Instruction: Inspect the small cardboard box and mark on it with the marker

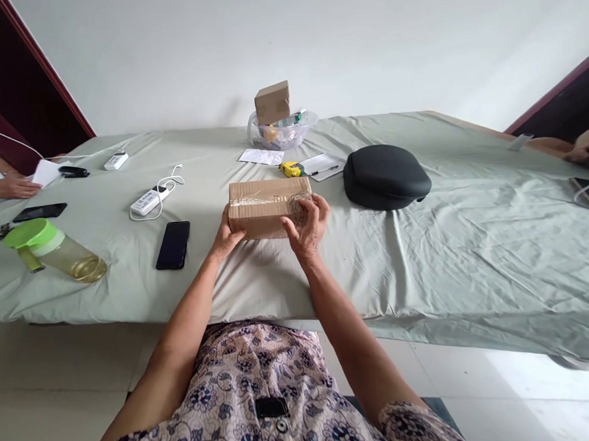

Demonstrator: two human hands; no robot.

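Observation:
A brown cardboard box with clear tape along its top lies on the cloth-covered table in front of me. My left hand is closed around its left end, thumb along the near lower corner. My right hand is at the right end, with curled fingers on the top edge and the thumb against the front face. Under those fingertips is a patch of tangled thin dark strands; I cannot tell what it is. Just beyond the box sits a yellow tape measure.
A black case stands right of the box. Left are a phone, a power strip and a green-lidded bottle. Behind, a clear plastic basin holds a smaller carton. Other people's hands show at both sides.

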